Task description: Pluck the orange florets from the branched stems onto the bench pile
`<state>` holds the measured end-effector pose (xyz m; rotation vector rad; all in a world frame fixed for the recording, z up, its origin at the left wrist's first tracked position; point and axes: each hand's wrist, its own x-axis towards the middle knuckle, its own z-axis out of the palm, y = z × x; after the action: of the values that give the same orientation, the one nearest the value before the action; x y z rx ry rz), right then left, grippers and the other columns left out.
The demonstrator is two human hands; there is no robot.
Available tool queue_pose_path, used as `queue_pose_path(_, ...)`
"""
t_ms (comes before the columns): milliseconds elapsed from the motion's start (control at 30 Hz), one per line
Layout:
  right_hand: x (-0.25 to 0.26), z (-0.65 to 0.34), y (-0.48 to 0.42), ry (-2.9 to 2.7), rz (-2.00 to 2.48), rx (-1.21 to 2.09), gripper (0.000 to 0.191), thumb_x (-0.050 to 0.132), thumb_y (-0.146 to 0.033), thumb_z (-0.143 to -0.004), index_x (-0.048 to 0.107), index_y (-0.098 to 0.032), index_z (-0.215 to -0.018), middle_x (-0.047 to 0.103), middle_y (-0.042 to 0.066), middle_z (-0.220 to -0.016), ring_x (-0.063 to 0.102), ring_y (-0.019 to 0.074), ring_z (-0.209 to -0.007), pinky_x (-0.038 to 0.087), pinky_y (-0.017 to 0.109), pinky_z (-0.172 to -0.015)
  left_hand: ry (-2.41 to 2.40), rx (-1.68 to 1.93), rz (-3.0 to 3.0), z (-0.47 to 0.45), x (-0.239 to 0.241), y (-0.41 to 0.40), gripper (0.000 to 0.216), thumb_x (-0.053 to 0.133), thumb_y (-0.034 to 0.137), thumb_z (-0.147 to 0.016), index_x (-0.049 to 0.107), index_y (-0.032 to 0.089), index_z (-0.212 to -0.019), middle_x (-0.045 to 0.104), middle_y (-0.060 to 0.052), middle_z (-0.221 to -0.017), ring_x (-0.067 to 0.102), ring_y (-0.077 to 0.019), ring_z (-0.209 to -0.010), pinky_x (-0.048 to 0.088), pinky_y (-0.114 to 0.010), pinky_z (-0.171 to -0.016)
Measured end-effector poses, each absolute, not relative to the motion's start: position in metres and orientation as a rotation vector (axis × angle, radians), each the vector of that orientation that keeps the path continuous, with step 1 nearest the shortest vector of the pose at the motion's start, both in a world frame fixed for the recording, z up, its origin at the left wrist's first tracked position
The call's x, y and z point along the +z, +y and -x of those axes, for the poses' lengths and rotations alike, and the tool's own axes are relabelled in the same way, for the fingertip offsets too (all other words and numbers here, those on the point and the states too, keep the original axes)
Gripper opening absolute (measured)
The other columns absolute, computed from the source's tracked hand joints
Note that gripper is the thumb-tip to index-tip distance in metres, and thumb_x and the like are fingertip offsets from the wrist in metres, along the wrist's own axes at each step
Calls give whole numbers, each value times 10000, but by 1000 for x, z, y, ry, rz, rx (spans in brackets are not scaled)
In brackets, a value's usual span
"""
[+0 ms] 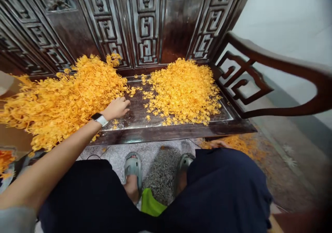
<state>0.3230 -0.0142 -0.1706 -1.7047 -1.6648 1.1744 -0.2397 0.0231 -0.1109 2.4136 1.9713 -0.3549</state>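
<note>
My left hand [117, 108], with a watch [99, 119] on its wrist, hovers over the bench seat [135, 117] at the right edge of a large heap of yellow-orange flower-like pieces [75, 94]. Its fingers are loosely bent and apart, and nothing shows in them. Thin stems run through that heap. To the right lies a second mound of loose yellow blossom-like pieces [184, 91]. Only a sliver of my right hand [219, 143] shows beyond my right knee, low by the bench's front edge; its fingers are mostly hidden. Orange bits lie near it.
The dark carved bench back [147, 28] rises behind the heaps, and a curved armrest [280, 70] closes the right side. More orange pieces [246, 148] lie low at right. A green item [151, 203] is between my legs, near my slippers [132, 165].
</note>
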Motion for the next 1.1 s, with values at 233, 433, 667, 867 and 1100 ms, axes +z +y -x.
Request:
queue_pose_path(233, -52, -294, 45, -1379, 1240, 1330, 491, 1004, -711, -568, 695, -334, -505, 697, 172, -842, 614, 254, -770, 496, 516, -779, 2162, -130, -2373, 253, -113, 72, 650, 426, 73, -1012, 479, 60, -1660, 352, -251, -1777, 586, -412, -1404, 478, -528, -1155)
queue_pose_path(433, -35, -241, 51, -1065, 1326, 1675, 77, 850, -386, -872, 845, -313, -897, 754, 106, -1099, 580, 133, -740, 459, 391, -706, 2248, -8, -2370, 262, -138, 104, 629, 415, 67, -1012, 571, 112, -1619, 464, -255, -1705, 506, -462, -1450, 419, -620, -1128)
queue_pose_path(667, -15, -227, -11, -1810, 1397, 1754, 319, 842, -518, -941, 814, -247, -1106, 736, 93, -1030, 603, 163, -800, 497, 376, -765, 2396, 516, -2254, 294, -126, 136, 184, 569, 244, -1052, 718, 147, -1101, 677, -219, -1380, 492, -448, -1405, 376, -669, -1147)
queue_pose_path(867, -17, -171, -6, -1852, 1233, 1811, 322, 794, -503, -982, 765, -219, -1131, 747, 65, -1020, 621, 132, -779, 492, 333, -734, 1992, 1623, -1747, 298, -84, 172, 269, 684, 424, -1065, 561, 222, -938, 678, -64, -953, 664, -269, -1119, 487, -521, -1037)
queue_pose_path(1100, -39, -99, -9, -2027, 934, 2014, 312, 754, -466, -1002, 717, -191, -1144, 723, 52, -1005, 638, 125, -801, 532, 306, -749, 1808, 1956, -1445, 315, -38, 154, 239, 318, 250, -1256, 324, 253, -1017, 584, 58, -955, 553, -25, -899, 456, -237, -842)
